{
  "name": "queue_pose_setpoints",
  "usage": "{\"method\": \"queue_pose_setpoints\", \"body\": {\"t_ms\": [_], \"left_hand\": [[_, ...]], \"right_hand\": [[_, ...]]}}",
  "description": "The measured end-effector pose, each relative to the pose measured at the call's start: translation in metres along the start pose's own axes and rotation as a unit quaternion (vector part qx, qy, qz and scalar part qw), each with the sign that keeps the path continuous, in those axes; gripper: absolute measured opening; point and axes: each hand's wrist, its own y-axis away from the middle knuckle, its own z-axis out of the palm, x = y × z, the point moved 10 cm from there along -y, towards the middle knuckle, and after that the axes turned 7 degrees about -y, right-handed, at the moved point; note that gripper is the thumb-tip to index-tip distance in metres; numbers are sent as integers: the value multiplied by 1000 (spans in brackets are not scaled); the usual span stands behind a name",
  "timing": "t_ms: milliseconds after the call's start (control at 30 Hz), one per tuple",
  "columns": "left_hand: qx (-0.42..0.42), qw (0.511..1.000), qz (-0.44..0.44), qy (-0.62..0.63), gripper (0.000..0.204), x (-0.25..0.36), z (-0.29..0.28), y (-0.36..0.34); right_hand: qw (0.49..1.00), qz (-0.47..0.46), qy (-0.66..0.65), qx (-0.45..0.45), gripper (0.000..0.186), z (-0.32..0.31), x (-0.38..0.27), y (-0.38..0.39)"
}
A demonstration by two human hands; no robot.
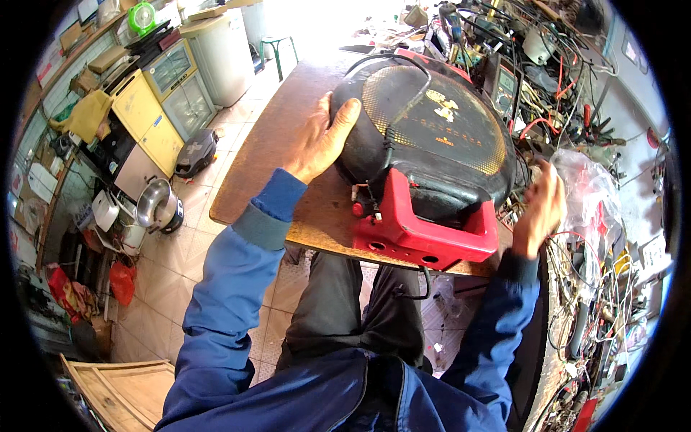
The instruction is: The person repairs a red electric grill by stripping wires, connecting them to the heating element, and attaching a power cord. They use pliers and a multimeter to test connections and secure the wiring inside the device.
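Observation:
A round electric baking pan (446, 122) with a scuffed black lid, gold mesh-patterned trim and a red handle frame (439, 237) lies on the wooden table in front of me. Its black cord (403, 61) loops over the lid, and a small red indicator with loose wires hangs out near the handle's left end. My left hand (320, 140) grips the pan's left side, thumb up along the lid edge. Beyond the right side my right hand (541, 205) hovers apart from the pan, fingers loosely bent and spread, nothing visible in them.
The brown table (259, 162) has a worn edge. Tangled wires and tools (576, 108) crowd the bench at right, with a clear plastic bag (590, 191) and a multimeter (506, 90). On the tiled floor at left are a metal pot (157, 201) and another black appliance (196, 153).

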Motion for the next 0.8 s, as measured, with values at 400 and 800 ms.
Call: {"method": "queue_pose_setpoints", "body": {"t_ms": [400,800], "left_hand": [[81,995,-49,38,90,-34,-17,17],[32,992,122,17,46,89,-10,114]], "right_hand": [[785,-481,184,-345,61,74,-160,146],[817,-490,138,-271,52,93,-214,82]]}}
